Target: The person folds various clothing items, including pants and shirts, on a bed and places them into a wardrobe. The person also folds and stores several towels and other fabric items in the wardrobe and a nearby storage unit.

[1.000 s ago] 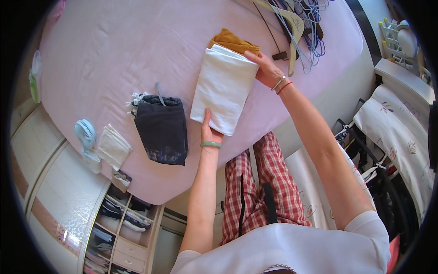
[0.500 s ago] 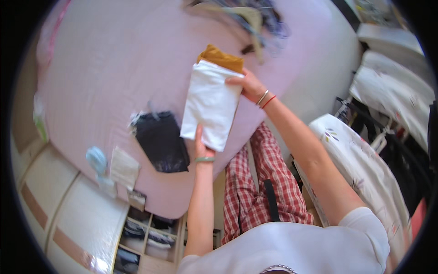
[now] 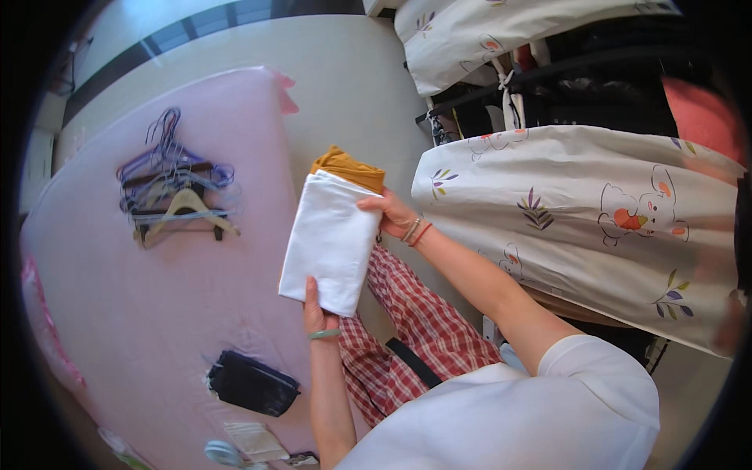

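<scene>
Between my two hands is a small stack of folded clothes: a white folded garment lies on top, and a mustard-yellow folded garment sticks out past its far edge. My left hand grips the near end, thumb on top and fingers underneath. At the far right side my right hand holds the stack the same way, its thumb over the white cloth. The fingers of both hands are mostly hidden below. The stack is held in the air by the bed's edge, above my checked trousers.
On the pink bed sheet to the left lie a heap of hangers, folded black clothing, a pale folded cloth and a light blue round object. A clothes rack with a patterned white cover stands on the right.
The view has swung to the right, bringing the clothes rack further in and the whole hanger heap into sight. Both hands keep their hold on the folded stack.
</scene>
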`<state>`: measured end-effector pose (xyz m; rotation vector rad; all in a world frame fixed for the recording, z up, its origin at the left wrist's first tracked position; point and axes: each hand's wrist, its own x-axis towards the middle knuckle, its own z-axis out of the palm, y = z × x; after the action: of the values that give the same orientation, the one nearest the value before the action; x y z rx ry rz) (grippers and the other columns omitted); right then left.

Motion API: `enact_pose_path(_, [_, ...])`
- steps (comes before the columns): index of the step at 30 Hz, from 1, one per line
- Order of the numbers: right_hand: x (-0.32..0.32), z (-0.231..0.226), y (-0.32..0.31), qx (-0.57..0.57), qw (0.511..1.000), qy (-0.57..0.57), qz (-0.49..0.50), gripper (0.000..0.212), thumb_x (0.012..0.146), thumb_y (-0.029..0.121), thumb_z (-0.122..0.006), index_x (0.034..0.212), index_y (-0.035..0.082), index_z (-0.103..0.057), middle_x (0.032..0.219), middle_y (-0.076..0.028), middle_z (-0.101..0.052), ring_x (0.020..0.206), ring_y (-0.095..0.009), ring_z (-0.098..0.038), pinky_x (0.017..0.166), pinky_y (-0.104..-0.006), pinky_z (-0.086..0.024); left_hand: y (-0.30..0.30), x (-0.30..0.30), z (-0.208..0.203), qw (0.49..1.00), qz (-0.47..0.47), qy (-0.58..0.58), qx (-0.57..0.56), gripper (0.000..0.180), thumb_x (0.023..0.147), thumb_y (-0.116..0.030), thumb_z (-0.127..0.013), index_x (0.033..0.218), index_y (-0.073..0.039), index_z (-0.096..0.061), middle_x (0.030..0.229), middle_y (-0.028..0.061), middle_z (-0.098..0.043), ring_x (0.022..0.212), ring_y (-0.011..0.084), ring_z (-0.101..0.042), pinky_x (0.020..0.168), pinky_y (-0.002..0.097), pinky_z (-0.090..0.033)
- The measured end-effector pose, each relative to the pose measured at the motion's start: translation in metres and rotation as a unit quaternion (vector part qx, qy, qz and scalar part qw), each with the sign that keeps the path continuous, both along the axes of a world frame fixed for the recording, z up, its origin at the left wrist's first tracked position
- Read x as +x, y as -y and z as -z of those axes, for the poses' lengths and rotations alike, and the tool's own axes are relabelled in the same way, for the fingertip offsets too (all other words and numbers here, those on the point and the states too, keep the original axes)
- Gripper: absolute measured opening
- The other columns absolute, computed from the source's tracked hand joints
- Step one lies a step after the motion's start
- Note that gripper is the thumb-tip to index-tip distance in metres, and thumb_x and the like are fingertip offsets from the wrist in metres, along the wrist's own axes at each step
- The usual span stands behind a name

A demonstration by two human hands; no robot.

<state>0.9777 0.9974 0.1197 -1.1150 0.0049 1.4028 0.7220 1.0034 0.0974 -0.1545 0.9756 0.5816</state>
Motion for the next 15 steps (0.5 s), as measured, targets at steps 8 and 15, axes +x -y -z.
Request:
enact_pose_path(8, [0.108, -0.061, 0.068, -0.031, 0.987, 0.021, 0.157, 0.050, 0.078, -0.001, -0.067, 0.125, 0.007, -0.050, 0.114, -0.006, -0.061, 0.102, -0.018, -0.060, 0.091, -0.0343, -0.051, 0.000, 0.120, -0.058, 0.989, 0.145, -0.007, 0.041, 0.057, 0.083, -0.023, -0.072, 0.130, -0.003, -0.046, 0.122, 0.0104, -0.058, 0.109, 0.0258, -0.059, 0.094, 0.0429, -0.051])
enact_pose_path(15, [0.190, -0.130, 0.124, -0.069, 0.964, 0.045, 0.251, 0.043, 0.077, 0.000, -0.065, 0.119, 0.005, -0.053, 0.108, -0.006, -0.062, 0.099, -0.018, -0.061, 0.088, -0.0338, -0.051, 0.016, 0.221, -0.129, 0.967, 0.250, -0.015, 0.045, 0.058, 0.083, -0.026, -0.073, 0.130, -0.004, -0.046, 0.119, 0.0102, -0.059, 0.105, 0.0259, -0.061, 0.091, 0.0426, -0.053])
